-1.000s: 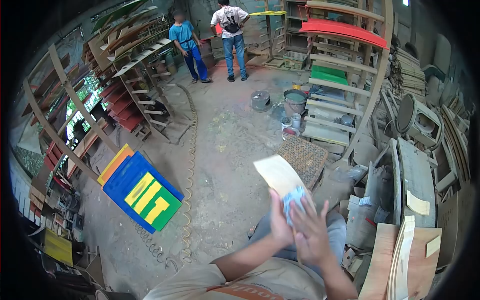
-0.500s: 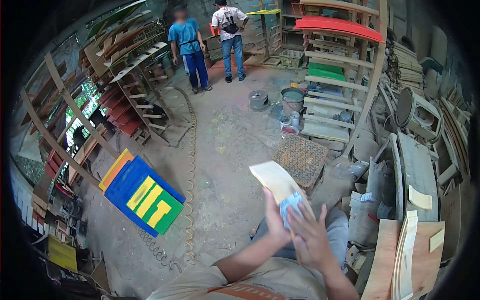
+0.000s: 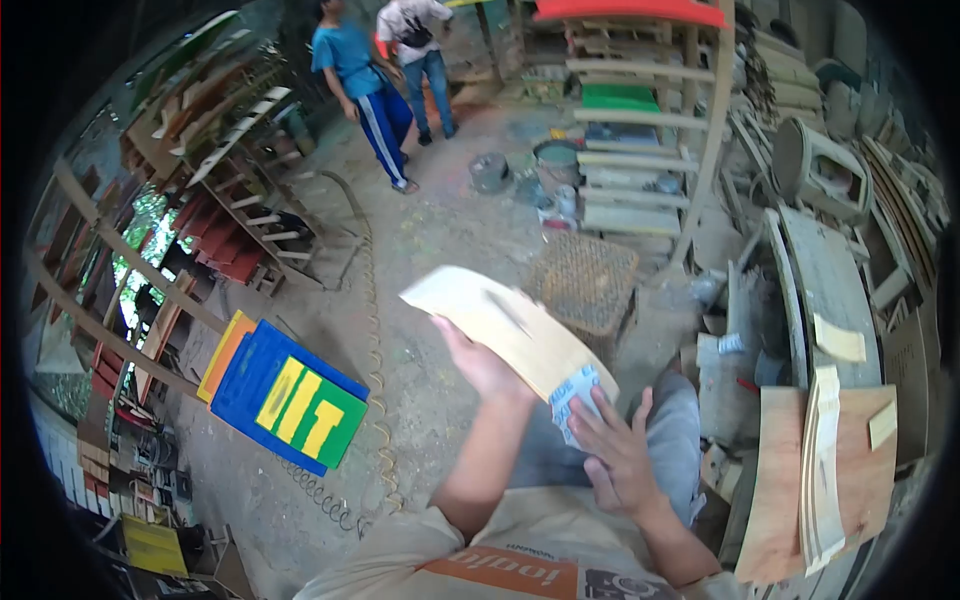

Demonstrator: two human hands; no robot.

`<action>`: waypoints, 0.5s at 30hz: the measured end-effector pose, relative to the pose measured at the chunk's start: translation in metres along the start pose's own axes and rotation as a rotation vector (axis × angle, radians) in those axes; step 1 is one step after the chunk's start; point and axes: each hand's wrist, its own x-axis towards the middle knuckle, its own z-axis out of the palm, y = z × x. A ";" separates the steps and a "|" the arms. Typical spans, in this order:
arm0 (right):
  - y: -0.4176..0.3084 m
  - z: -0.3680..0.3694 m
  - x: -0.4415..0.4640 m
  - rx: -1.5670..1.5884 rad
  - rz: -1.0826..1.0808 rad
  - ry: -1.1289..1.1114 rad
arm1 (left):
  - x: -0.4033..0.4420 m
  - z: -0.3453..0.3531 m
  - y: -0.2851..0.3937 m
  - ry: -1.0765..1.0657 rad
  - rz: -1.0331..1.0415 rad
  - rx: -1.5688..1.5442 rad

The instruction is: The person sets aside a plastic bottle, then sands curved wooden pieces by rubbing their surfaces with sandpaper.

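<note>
A pale, thin wooden board point(image 3: 520, 325), slightly curved, lies slanted across my lap. My left hand point(image 3: 482, 358) grips it along its left edge, nearer the far end, with the thumb side showing. At the board's near end, my right hand point(image 3: 618, 440) is laid on a piece of sandpaper point(image 3: 575, 395) whose blue-and-white printed back faces up. The right fingers are fairly straight and hold the sandpaper against the wood. A dark streak, perhaps a shadow, shows on the board's upper face.
Painted blue, green and yellow panels point(image 3: 300, 395) stand at left beside a coiled hose point(image 3: 375, 350). A woven-top stool point(image 3: 585, 280) is ahead. Thin wood strips point(image 3: 822, 470) lie on a plywood sheet point(image 3: 765, 480) at right. Two people point(image 3: 365, 90) stand by the racks.
My left hand and the board have shifted left and up, so more of the board shows. The sandpaper is now at the near end under my right hand. The view has tilted down.
</note>
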 end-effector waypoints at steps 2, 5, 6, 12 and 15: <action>0.009 -0.006 -0.003 -0.037 -0.033 0.023 | 0.001 0.013 -0.001 0.035 0.029 -0.059; 0.010 -0.024 0.017 -0.102 0.047 0.118 | -0.019 0.019 -0.019 -0.162 -0.096 -0.183; 0.009 -0.022 0.018 -0.076 0.066 0.169 | -0.025 0.021 -0.023 -0.061 -0.099 -0.133; 0.024 -0.007 -0.012 -0.020 -0.005 0.133 | 0.006 0.019 -0.008 -0.169 -0.065 -0.128; 0.032 -0.011 0.001 -0.004 0.108 0.323 | 0.008 0.021 -0.010 -0.151 -0.022 -0.182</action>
